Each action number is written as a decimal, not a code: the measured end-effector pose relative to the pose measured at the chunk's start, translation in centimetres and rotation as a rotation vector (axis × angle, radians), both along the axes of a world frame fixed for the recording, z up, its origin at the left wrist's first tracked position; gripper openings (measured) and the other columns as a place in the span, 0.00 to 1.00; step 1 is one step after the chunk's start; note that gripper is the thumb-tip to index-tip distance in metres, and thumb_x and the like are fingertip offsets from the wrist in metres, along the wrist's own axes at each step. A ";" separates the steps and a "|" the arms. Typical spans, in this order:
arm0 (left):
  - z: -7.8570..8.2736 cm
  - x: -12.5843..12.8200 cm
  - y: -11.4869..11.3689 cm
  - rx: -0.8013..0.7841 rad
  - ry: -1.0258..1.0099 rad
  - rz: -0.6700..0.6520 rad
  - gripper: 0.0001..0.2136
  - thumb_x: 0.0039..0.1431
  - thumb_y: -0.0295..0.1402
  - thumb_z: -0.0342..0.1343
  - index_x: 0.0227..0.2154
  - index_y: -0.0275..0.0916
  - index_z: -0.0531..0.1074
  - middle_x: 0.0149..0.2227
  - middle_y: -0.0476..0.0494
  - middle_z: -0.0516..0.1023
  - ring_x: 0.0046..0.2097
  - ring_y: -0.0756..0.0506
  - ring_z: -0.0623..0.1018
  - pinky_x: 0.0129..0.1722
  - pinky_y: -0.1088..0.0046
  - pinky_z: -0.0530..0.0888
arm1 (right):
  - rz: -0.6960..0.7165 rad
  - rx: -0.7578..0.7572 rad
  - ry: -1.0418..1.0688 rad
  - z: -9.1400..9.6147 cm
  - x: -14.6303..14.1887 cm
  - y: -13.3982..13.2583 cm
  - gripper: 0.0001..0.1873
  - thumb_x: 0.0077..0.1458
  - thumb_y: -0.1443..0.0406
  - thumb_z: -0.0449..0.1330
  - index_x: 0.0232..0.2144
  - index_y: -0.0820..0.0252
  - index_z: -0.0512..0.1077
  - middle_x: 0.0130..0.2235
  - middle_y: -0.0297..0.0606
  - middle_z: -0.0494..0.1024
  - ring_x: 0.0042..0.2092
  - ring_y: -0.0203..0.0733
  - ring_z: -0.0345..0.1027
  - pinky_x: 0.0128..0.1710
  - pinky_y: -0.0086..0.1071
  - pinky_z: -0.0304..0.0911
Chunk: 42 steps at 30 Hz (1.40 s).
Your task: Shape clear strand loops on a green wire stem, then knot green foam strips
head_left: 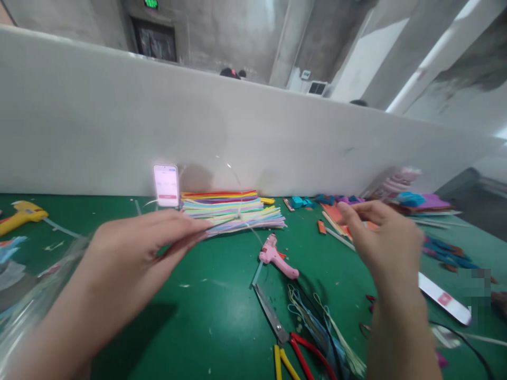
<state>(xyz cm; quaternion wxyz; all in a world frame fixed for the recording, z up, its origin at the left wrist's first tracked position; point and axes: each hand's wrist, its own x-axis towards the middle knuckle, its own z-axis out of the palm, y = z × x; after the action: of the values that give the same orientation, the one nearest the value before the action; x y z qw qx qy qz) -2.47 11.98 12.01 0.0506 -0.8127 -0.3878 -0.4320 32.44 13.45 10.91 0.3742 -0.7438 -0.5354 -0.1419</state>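
Note:
My left hand [146,253] reaches in from the left, thumb and fingers pinched together on a thin pale strip [227,218] that points right. Behind this strip lies a stack of many-coloured pipe cleaners [222,203], so its outline is hard to separate. Raised on the right, my right hand [380,237] has thumb and forefinger pressed together; anything between them is too small or blurred to make out. A pink hot glue gun [279,257] with a glue stick in it lies on the green table between the hands. Fine clear threads show above the stack.
Scissors [273,316], red-handled pliers [309,353] and tied cords [317,316] lie in front. A lit phone [166,186] leans on the white partition [277,137]. A yellow glue gun [24,216] and plastic bag [43,306] are left; coloured felt scraps [451,253] are right.

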 end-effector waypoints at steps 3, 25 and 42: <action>-0.4 0.2 0.6 -0.140 -0.297 0.140 0.04 0.59 0.35 0.66 0.37 0.48 0.84 0.38 0.54 0.87 0.37 0.49 0.84 0.40 0.77 0.77 | 0.202 -0.044 0.026 -0.8 -1.6 0.5 0.24 0.66 0.48 0.45 0.25 0.53 0.65 0.23 0.34 0.72 0.25 0.43 0.65 0.30 0.34 0.54; -1.1 1.2 2.7 -0.277 -0.852 0.141 0.07 0.56 0.35 0.69 0.38 0.42 0.83 0.31 0.52 0.84 0.31 0.49 0.84 0.30 0.80 0.83 | 1.034 -0.551 0.513 -7.0 -15.5 -1.6 0.11 0.60 0.56 0.64 0.32 0.57 0.75 0.34 0.34 0.81 0.37 0.40 0.72 0.36 0.31 0.61; -1.0 1.8 1.4 -0.254 -0.639 0.198 0.12 0.63 0.37 0.62 0.48 0.41 0.78 0.45 0.44 0.86 0.45 0.46 0.84 0.39 0.73 0.81 | 0.968 -0.556 0.775 -7.8 -16.3 -1.6 0.15 0.63 0.54 0.58 0.32 0.58 0.76 0.28 0.36 0.81 0.27 0.37 0.69 0.27 0.29 0.62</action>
<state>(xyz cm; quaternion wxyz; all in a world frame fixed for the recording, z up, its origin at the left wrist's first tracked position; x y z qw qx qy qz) -0.66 13.35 10.98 -0.1332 -0.5949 -0.5114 -0.6057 16.13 11.83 3.12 0.3550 -0.4862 -0.6518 0.4612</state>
